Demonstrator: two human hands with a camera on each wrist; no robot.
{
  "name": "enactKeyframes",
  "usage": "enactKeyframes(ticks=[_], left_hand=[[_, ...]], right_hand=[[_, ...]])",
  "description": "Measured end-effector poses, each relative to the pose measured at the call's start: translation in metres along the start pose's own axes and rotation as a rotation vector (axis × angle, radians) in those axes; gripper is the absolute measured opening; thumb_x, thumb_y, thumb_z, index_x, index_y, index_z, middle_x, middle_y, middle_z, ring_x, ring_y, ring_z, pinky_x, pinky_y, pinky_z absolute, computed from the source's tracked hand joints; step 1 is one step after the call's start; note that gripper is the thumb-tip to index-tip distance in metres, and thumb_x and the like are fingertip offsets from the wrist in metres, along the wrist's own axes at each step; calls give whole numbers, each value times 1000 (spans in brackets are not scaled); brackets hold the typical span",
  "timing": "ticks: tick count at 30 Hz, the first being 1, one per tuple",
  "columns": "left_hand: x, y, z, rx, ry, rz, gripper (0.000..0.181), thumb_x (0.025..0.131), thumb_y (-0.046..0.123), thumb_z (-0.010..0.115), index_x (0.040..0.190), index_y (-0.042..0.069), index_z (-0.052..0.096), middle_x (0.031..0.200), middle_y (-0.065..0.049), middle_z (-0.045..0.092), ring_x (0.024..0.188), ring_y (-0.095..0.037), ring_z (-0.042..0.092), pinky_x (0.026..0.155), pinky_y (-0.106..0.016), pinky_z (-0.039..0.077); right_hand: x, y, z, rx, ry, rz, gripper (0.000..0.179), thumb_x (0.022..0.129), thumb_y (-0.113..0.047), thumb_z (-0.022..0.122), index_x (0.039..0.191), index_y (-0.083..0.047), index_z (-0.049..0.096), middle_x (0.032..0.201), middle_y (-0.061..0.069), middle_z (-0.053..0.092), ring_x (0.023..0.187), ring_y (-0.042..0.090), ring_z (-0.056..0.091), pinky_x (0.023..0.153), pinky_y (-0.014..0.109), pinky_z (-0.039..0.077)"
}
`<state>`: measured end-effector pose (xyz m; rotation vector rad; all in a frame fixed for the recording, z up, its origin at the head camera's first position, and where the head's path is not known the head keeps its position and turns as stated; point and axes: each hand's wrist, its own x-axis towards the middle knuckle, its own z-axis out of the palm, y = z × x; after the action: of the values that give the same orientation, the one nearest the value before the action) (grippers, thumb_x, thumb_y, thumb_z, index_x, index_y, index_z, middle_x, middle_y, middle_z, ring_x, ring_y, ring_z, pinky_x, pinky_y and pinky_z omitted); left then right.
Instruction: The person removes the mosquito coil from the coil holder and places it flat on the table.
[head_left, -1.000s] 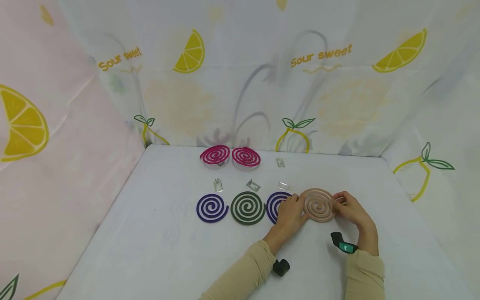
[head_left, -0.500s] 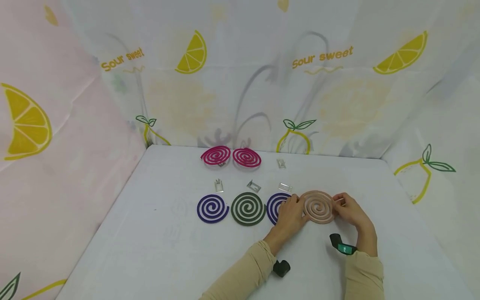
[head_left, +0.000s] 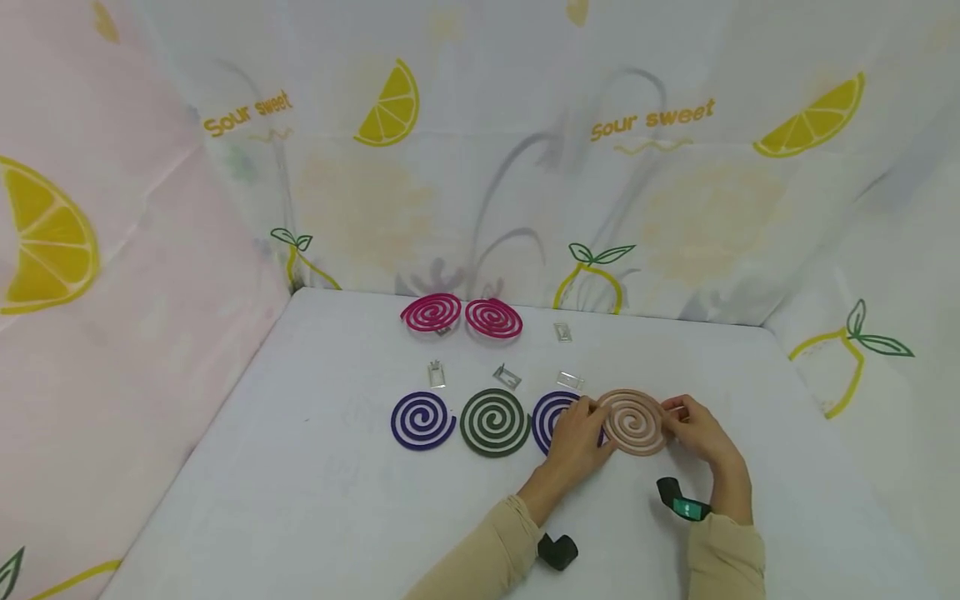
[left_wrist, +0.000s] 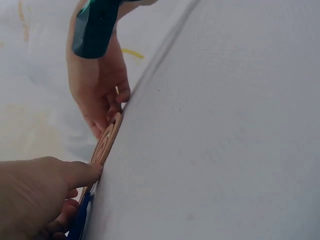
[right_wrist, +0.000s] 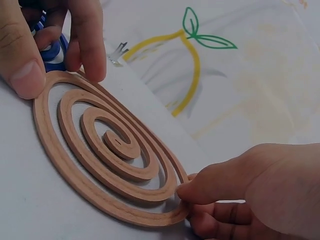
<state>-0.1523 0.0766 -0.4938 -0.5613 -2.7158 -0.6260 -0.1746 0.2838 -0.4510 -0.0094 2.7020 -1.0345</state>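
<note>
A light brown mosquito coil (head_left: 633, 423) is between my two hands at the right end of a row of coils. My left hand (head_left: 577, 442) pinches its left rim; in the right wrist view the thumb (right_wrist: 27, 80) lies on the near side and the fingers reach over the far side. The opposite rim is pinched by my right hand (head_left: 701, 429), thumb on top and fingers curled beneath. The brown coil's spiral (right_wrist: 142, 171) slants in that view, close over the table. A dark blue coil (head_left: 550, 408) is partly hidden under my left hand.
Another blue coil (head_left: 422, 421) and a green coil (head_left: 493, 422) lie farther left on the white table (head_left: 300, 508). Small metal stands (head_left: 437, 375) lie behind the row. Two pink coils (head_left: 432, 312) sit raised near the back wall (head_left: 480, 167), which is printed cloth.
Both hands keep their pinch on the brown coil, which has shifted very slightly to the left. The head view has tilted a little; the other coils lie as before.
</note>
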Motion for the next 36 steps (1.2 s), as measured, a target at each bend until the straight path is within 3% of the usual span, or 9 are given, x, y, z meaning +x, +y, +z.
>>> enactKeyframes(ticks=[5,12,17,26,36], left_hand=[[-13,-5,7,21,57,42,46,77,38,75,118,19,64,108,1,57,96,-13,55,78,-23,42],[-23,-9,9,20,76,74,44,78,34,75,117,20,64,109,2,58,95,-13,54,76,-24,41],[-20,-9,6,-3,86,70,42,77,33,75,116,19,64,108,2,59,93,-13,55,75,-23,41],[-8,-2,4,38,44,61,50,80,49,69,122,22,61,113,1,56,98,-14,53,81,-26,41],[-3,-2,-6,-62,25,18,43,80,35,70,120,19,62,110,0,59,97,-14,55,81,-26,42]], right_hand=[[-2,4,10,12,12,9,35,93,-14,50,121,8,46,95,17,55,82,19,51,65,27,41],[-9,10,17,43,23,-2,37,94,-18,52,122,7,48,94,11,52,80,14,48,64,24,42],[-8,9,13,41,15,-13,39,95,-19,52,125,6,47,97,13,53,83,14,49,65,24,43],[0,10,4,30,13,2,41,96,-22,49,127,5,45,105,19,57,84,13,53,67,24,46],[0,2,1,12,29,25,45,98,-29,44,127,6,44,114,27,56,90,17,55,71,26,45]])
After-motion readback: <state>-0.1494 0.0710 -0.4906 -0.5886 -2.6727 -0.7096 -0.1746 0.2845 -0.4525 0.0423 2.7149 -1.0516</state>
